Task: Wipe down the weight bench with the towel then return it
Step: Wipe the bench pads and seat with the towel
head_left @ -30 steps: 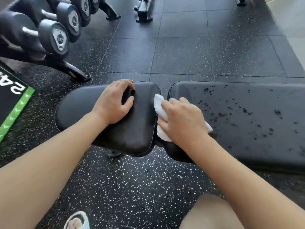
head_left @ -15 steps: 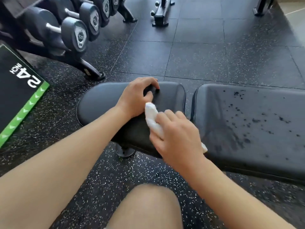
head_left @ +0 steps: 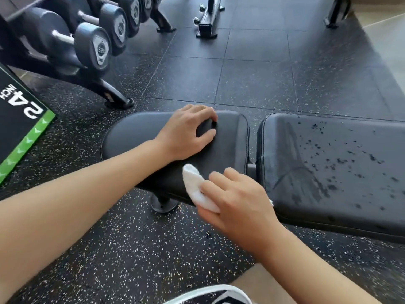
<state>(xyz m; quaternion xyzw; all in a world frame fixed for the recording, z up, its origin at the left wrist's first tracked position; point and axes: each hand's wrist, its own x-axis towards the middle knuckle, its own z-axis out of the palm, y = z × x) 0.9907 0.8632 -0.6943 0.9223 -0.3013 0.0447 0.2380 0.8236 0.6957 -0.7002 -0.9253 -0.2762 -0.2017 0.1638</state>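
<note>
The black weight bench has a small seat pad (head_left: 135,134) on the left and a long back pad (head_left: 328,172) on the right, speckled with dark droplets and showing a wiped streak near its left end. My left hand (head_left: 186,134) rests on top of the seat pad, fingers curled, holding nothing. My right hand (head_left: 236,200) presses a folded white towel (head_left: 197,191) against the near edge of the seat pad. Most of the towel is hidden under my fingers.
A dumbbell rack (head_left: 87,47) stands at the back left on the speckled rubber floor (head_left: 131,249). A black and green box marked "24 INCH" (head_left: 19,119) sits at the left edge. Machine feet (head_left: 207,20) stand at the back. My knee (head_left: 252,286) shows at the bottom.
My right hand slid the towel from the gap between the pads leftward and nearer, onto the seat pad's front edge. My left hand stayed on the seat pad. The view shifted.
</note>
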